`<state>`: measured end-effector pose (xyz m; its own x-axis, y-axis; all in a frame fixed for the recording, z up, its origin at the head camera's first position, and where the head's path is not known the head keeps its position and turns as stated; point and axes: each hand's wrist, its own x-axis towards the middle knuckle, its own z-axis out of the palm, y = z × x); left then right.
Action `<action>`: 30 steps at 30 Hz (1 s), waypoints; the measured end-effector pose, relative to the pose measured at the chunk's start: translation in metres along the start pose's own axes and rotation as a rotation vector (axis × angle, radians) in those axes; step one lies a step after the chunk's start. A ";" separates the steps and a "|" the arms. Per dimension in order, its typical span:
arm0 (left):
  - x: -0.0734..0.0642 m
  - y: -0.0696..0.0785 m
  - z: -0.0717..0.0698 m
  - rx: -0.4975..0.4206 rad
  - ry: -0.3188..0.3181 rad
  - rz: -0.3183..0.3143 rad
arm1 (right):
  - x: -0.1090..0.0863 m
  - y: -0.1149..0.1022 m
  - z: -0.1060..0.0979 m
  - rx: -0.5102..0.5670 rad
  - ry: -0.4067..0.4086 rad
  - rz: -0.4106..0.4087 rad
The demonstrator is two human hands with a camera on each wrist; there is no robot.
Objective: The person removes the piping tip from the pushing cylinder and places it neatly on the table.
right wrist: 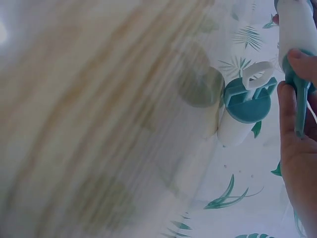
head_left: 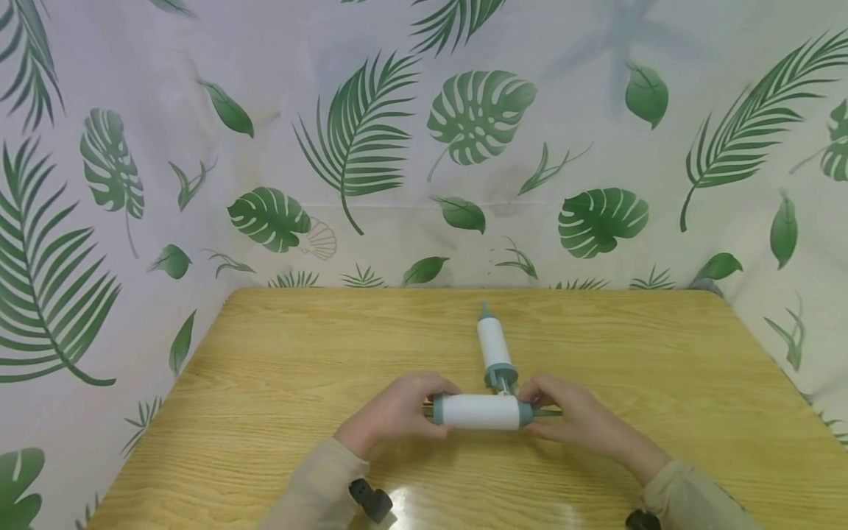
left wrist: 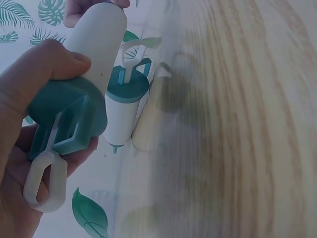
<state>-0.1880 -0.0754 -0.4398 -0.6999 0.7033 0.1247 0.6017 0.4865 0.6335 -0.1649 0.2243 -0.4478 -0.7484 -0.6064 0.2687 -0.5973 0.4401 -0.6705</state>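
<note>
A large white syringe (head_left: 480, 411) with teal ends lies sideways between the two hands over the near middle of the table. My left hand (head_left: 404, 408) grips its plunger end, thumb across the barrel in the left wrist view. From that end sticks a white looped plunger handle (left wrist: 44, 183). At the other end, my right hand (head_left: 576, 412) pinches the teal cap beside the thin nozzle (right wrist: 300, 109). Just behind, a second syringe (head_left: 493, 342) of the same kind lies on the table, nozzle pointing away and its looped handle (right wrist: 257, 75) towards the hands.
The wooden table (head_left: 298, 346) reaches back to a pale cloth (head_left: 397, 243) printed with green leaves. Dark wrist cameras (head_left: 371, 500) are worn at both sleeves.
</note>
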 end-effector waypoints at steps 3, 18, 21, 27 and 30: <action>0.000 -0.001 -0.001 0.009 0.008 0.019 | 0.002 0.000 -0.001 0.037 -0.007 0.067; -0.003 -0.002 -0.004 -0.010 0.026 0.011 | 0.000 -0.002 -0.008 0.168 -0.084 0.194; -0.003 -0.003 -0.003 -0.014 0.028 0.013 | 0.000 -0.001 -0.007 0.174 -0.068 0.170; -0.003 -0.003 -0.002 -0.011 0.025 0.013 | 0.000 -0.002 -0.009 0.214 -0.083 0.167; -0.003 -0.003 -0.003 -0.010 0.025 0.018 | 0.000 -0.003 -0.011 0.236 -0.119 0.227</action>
<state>-0.1886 -0.0802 -0.4401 -0.6989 0.6982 0.1552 0.6103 0.4690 0.6384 -0.1666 0.2302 -0.4386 -0.8073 -0.5898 0.0216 -0.3260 0.4152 -0.8493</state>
